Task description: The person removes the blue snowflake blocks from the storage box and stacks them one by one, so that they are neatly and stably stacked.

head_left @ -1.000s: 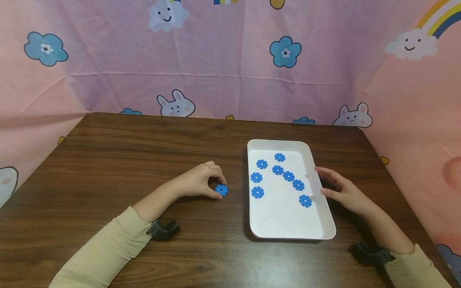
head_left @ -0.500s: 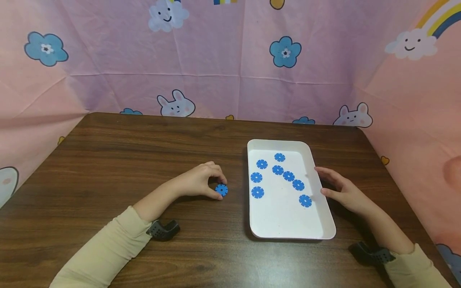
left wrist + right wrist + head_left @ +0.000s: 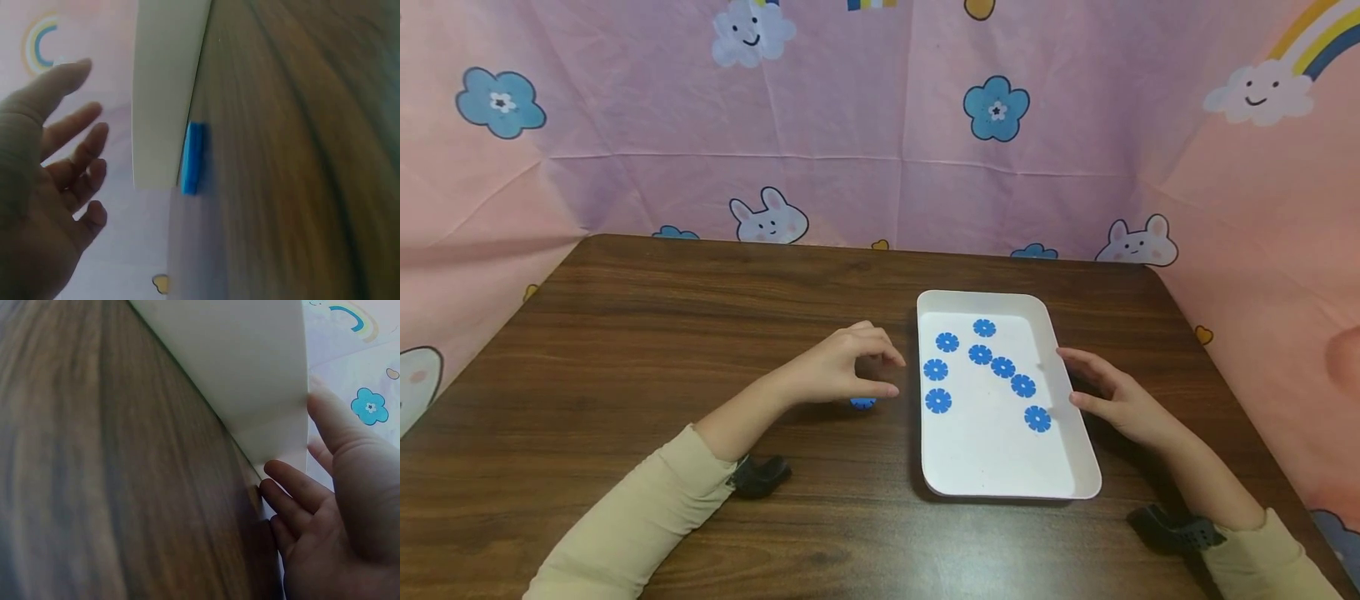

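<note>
A person's left hand [image 3: 833, 367] hangs above the dark brown wood-grain counter [image 3: 625, 333], just left of a shallow white rectangular tray [image 3: 992, 458]. Its grip is spread, the thumb well apart from the loosely bent fingers. Below it a round blue notched disc [image 3: 863, 403] lies flat on the counter, near the tray's left side; in the head view the hand covers its far part, while the left wrist view shows it edge-on, apart from the fingers.

The right hand [image 3: 1123, 404] is at the tray's right side, its grip also spread, with thumb and fingertips resting against the white rim and wall. Inside the tray lie eight matching blue discs [image 3: 997, 365]: three along the left wall, one at the far end, three in a close slanting row, and one farther right and nearer.

Both arms wear beige sleeves [image 3: 632, 508] and black wrist mounts [image 3: 762, 477]. Beyond the counter hangs a pink-and-lilac cloth [image 3: 850, 108] printed with clouds, rabbits, blue flowers and a rainbow.
</note>
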A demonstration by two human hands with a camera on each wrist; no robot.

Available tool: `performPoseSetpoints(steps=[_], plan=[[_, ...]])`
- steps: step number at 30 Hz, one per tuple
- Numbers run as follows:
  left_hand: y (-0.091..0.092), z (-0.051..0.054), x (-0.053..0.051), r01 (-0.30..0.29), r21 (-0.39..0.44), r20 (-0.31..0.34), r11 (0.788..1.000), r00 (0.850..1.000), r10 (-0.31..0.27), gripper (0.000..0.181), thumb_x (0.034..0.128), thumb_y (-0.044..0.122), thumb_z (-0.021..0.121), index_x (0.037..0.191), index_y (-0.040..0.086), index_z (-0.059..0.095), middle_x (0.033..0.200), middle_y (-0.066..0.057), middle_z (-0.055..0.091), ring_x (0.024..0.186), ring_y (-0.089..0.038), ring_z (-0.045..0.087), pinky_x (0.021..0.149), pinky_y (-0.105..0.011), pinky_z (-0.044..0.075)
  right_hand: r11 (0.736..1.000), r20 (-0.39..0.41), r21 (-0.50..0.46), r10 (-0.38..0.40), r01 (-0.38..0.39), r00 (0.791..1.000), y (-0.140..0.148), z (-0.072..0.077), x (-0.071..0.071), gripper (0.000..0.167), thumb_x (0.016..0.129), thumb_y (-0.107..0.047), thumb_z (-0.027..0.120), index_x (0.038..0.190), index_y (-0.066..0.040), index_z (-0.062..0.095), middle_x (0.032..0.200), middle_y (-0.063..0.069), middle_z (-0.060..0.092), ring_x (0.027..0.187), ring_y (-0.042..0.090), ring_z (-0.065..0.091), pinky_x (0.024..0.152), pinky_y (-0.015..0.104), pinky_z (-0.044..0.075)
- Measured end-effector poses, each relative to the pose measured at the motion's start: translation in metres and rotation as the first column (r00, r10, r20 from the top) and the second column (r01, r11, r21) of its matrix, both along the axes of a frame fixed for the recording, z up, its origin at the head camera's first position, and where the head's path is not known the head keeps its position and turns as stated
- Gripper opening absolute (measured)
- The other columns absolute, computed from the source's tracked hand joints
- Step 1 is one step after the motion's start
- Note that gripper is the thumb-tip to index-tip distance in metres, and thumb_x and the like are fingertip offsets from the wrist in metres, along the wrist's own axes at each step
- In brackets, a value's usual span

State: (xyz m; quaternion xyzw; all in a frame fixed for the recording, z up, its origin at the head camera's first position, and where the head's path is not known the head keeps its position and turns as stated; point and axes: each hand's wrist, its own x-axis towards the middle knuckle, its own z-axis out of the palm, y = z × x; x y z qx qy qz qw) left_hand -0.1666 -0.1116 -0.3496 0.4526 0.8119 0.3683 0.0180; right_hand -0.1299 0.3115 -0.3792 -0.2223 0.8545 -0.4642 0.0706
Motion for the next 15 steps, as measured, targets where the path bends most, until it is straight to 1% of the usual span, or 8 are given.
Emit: performPoseSetpoints(steps=[2, 4, 6, 8, 13, 15], plan=[[0.008, 0.003, 0.001, 0.018, 0.017, -0.004, 1.000, 1.000, -0.017, 0.030, 0.0811, 0.026, 0.078, 0.105, 0.009, 0.070, 0.099, -0.001, 0.064, 0.093, -0.013, 0.049, 0.078, -0.035, 0.046, 1.000, 0.003, -0.002, -0.001, 0.001, 1.000, 0.000, 0.000, 0.000, 0.059, 0.092, -0.006, 0.061, 0.145, -0.004, 0.034, 0.146, 0.022, 0.035, 0.130, 0.039, 0.036, 0.096, 0.063, 0.030], [0.016, 0.004, 0.002, 0.037, 0.030, -0.003, 0.999, 0.999, -0.037, 0.031, 0.0803, 0.024, 0.079, 0.105, 0.009, 0.070, 0.099, 0.000, 0.064, 0.093, -0.011, 0.049, 0.078, -0.033, 0.046, 1.000, 0.005, 0.000, -0.003, 0.003, 1.000, 0.001, -0.001, 0.000, 0.059, 0.092, -0.006, 0.061, 0.145, -0.004, 0.033, 0.146, 0.023, 0.035, 0.129, 0.045, 0.034, 0.096, 0.063, 0.030], [0.023, 0.006, 0.003, 0.050, 0.028, -0.002, 0.998, 0.999, -0.050, 0.033, 0.0794, 0.024, 0.080, 0.106, 0.009, 0.070, 0.100, 0.000, 0.065, 0.094, -0.010, 0.049, 0.079, -0.032, 0.046, 1.000, 0.006, 0.001, -0.004, 0.004, 1.000, 0.001, -0.001, 0.001, 0.059, 0.093, -0.006, 0.061, 0.145, -0.004, 0.033, 0.146, 0.023, 0.035, 0.129, 0.046, 0.034, 0.096, 0.063, 0.030], [0.030, 0.006, 0.003, 0.059, 0.008, 0.001, 0.998, 0.998, -0.059, 0.035, 0.0787, 0.025, 0.081, 0.108, 0.008, 0.070, 0.102, 0.000, 0.065, 0.095, -0.009, 0.049, 0.080, -0.031, 0.046, 1.000, 0.008, 0.002, -0.005, 0.005, 1.000, 0.000, -0.001, 0.001, 0.059, 0.093, -0.006, 0.061, 0.145, -0.004, 0.033, 0.146, 0.023, 0.035, 0.129, 0.046, 0.034, 0.096, 0.062, 0.031], [0.045, 0.007, 0.003, 0.076, -0.081, -0.005, 0.994, 0.997, -0.077, 0.040, 0.0759, 0.026, 0.083, 0.109, 0.008, 0.071, 0.104, 0.001, 0.065, 0.098, -0.012, 0.050, 0.082, -0.028, 0.044, 1.000, 0.019, -0.003, -0.004, 0.004, 1.000, -0.001, 0.000, 0.001, 0.059, 0.093, -0.006, 0.061, 0.145, -0.004, 0.033, 0.146, 0.022, 0.035, 0.129, 0.046, 0.033, 0.096, 0.064, 0.030], [0.050, 0.006, 0.002, 0.083, -0.111, -0.006, 0.990, 0.996, -0.084, 0.041, 0.0750, 0.025, 0.083, 0.110, 0.008, 0.070, 0.104, 0.001, 0.066, 0.100, -0.013, 0.050, 0.083, -0.028, 0.043, 1.000, 0.020, 0.000, -0.003, 0.003, 1.000, -0.001, 0.001, 0.000, 0.059, 0.093, -0.006, 0.061, 0.145, -0.003, 0.033, 0.146, 0.023, 0.035, 0.129, 0.047, 0.034, 0.096, 0.063, 0.030]])
